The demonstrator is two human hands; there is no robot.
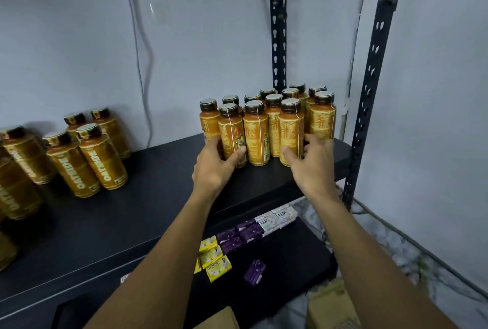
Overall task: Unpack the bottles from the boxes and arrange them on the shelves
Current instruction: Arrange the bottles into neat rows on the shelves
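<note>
Several orange bottles with dark caps stand packed together at the right end of the black shelf (148, 196). My left hand (215, 167) grips the front-left bottle (232, 133) of that group, thumb on its front and fingers round its left side. My right hand (311, 167) holds the front-right bottle (290, 130) low down, thumb on its front and fingers behind it. A second group of orange bottles (87, 157) stands at the shelf's left end.
A black slotted upright (369, 85) rises right of the bottles, another (277, 22) behind them by the grey wall. The lower shelf (290, 257) carries soap packets (266, 223). Cardboard boxes (332, 307) sit on the floor at the bottom right.
</note>
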